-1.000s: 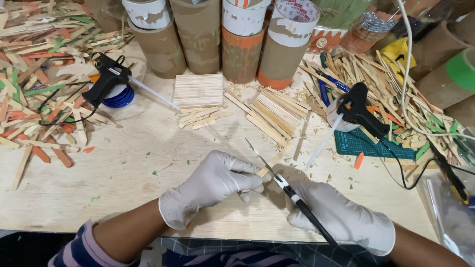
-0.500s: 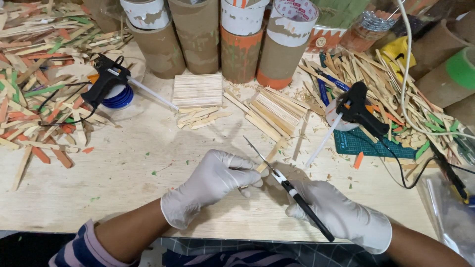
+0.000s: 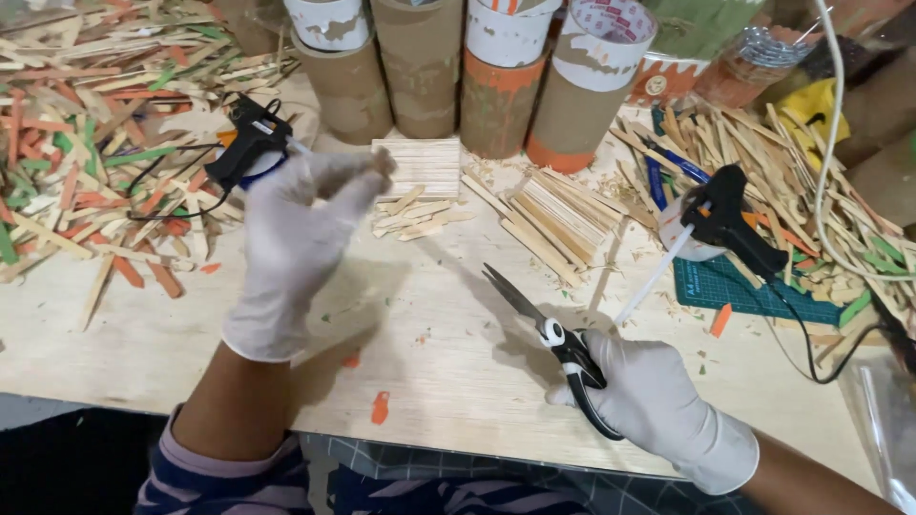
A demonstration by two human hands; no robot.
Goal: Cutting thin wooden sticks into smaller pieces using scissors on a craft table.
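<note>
Lifted off the tabletop (image 3: 286, 334), the left hand (image 3: 291, 248) now pinches a small stick piece (image 3: 384, 162) clear of the blades, while the right hand (image 3: 658, 401) grips the open scissors (image 3: 553, 334) low.

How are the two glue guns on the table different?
The left glue gun lies at the edge of the pile of coloured sticks; the right glue gun lies over a green cutting mat, among plain wooden sticks. A long white glue stick pokes out of the right one; the left hand covers that end of the left one. Both are black with black cords, and neither is held.
</note>
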